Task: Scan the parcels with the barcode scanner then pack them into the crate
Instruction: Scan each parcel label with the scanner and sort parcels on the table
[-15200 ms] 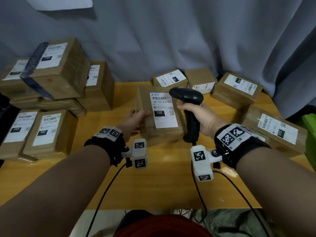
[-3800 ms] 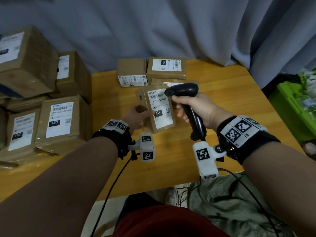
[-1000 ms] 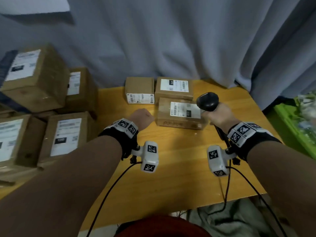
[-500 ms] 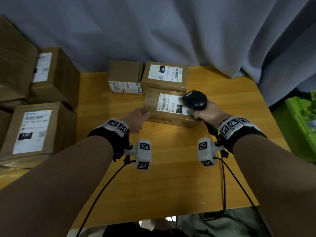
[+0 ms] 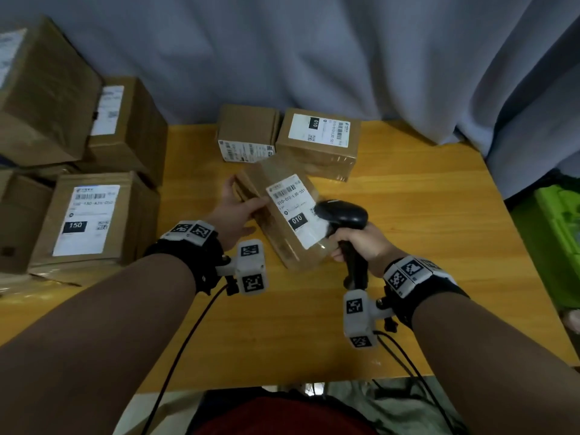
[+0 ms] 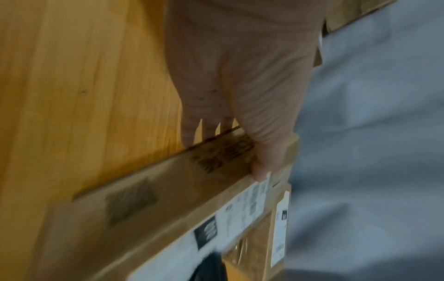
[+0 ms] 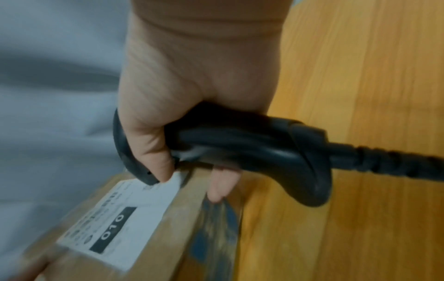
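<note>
A flat brown parcel [image 5: 284,221] with a white label marked 010 is tilted up off the wooden table [image 5: 408,215]. My left hand [image 5: 238,208] grips its far left end, thumb on top and fingers underneath; the left wrist view shows the thumb [image 6: 266,152] on the parcel [image 6: 168,209] edge. My right hand [image 5: 361,246] grips the black barcode scanner [image 5: 342,215], whose head sits at the label's right edge. In the right wrist view the scanner [image 7: 252,152] touches the parcel [image 7: 144,228] and one fingertip [image 7: 221,188] rests on its corner.
Two more labelled parcels [image 5: 248,136] [image 5: 318,141] stand at the table's back by the grey curtain [image 5: 314,51]. Stacked boxes [image 5: 91,218] fill the left side. A green crate [image 5: 561,224] sits right of the table, below its edge. The scanner cable [image 5: 405,356] trails over the front edge.
The 010 parcel lay flat near the back half a second ago. It is now lifted, turned and drawn toward me, with the scanner pulled back beside its label.
</note>
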{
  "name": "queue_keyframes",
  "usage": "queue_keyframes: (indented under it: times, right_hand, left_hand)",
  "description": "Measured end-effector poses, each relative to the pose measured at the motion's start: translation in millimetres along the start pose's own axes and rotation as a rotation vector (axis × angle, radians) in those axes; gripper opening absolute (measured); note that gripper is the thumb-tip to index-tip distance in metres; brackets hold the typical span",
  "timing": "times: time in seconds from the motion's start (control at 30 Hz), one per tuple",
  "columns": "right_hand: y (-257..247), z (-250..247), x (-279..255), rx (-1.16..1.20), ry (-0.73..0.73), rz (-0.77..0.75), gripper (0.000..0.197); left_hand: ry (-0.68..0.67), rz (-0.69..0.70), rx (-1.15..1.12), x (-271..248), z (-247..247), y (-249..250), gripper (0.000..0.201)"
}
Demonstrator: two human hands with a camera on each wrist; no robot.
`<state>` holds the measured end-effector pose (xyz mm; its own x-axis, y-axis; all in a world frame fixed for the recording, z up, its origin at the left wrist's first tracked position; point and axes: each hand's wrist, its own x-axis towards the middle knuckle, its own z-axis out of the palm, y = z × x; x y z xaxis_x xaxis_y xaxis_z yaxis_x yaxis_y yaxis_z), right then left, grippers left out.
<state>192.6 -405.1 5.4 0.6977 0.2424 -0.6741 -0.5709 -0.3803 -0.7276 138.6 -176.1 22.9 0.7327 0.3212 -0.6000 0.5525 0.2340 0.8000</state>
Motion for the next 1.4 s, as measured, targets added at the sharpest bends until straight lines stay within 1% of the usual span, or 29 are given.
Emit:
queue_keyframes:
  times: [0.03,0.1,0.17,0.2,0.3,0.33,0.37,0.47,0.5,0.53,0.63,0.67,0.77,0.87,1.0,1.1,1.4]
  right_hand:
    - [0,4,-2,-0.009,-0.023,0.009,0.016]
    - [-4,13,-5,-0.069,-0.040,0.010,0.022]
    - [-11,17,-9,-0.126,-0.030,0.010,0.019]
    - [-15,18,-12,-0.154,-0.031,0.008,0.018]
    - [-25,20,-18,-0.232,-0.079,-0.001,0.024]
    - [-28,22,-20,-0.242,-0.098,-0.007,0.025]
    - [-30,24,-22,-0.247,-0.109,-0.011,0.025]
    - [-33,32,-30,-0.196,-0.104,-0.025,0.017]
    - [-35,33,-33,-0.151,-0.092,-0.033,0.014]
    - [-37,32,-36,-0.112,-0.080,-0.043,0.012]
    - [-51,25,-45,-0.044,-0.079,-0.097,0.008]
    - [-57,23,-49,-0.015,-0.084,-0.118,0.007]
    - [-72,19,-60,0.079,-0.089,-0.144,0.015]
    - [-75,18,-65,0.075,-0.062,-0.130,0.020]
    - [-73,14,-65,0.002,0.000,-0.135,0.016]
    - [-74,13,-67,-0.042,-0.013,-0.130,0.011]
    - [-78,16,-71,-0.077,0.008,-0.154,0.009]
  left_hand:
    - [-0.003,0.014,0.008,-2,3,0,0.061]
    - [-0.103,-0.017,0.130,-7,9,-3,0.040]
    - [-0.227,-0.121,0.288,-9,11,-5,0.036]
    - [-0.252,-0.154,0.358,-11,11,-5,0.040]
    - [-0.245,-0.200,0.503,-11,10,-3,0.063]
    - [-0.224,-0.212,0.540,-12,11,-1,0.065]
    - [-0.199,-0.215,0.565,-13,12,1,0.061]
    - [-0.118,-0.199,0.588,-17,8,3,0.028]
    - [-0.114,-0.198,0.607,-17,4,4,0.024]
    - [-0.123,-0.197,0.621,-16,1,4,0.024]
    - [-0.139,-0.166,0.584,-13,-7,1,0.036]
    - [-0.130,-0.149,0.547,-12,-8,0,0.036]
    - [-0.093,-0.076,0.443,-14,-6,-3,0.036]
    - [-0.066,-0.035,0.395,-12,-4,-5,0.042]
    - [-0.072,-0.026,0.395,-12,-3,-7,0.037]
    - [-0.072,-0.023,0.382,-14,0,-6,0.035]
    - [-0.049,-0.016,0.361,-12,3,-6,0.025]
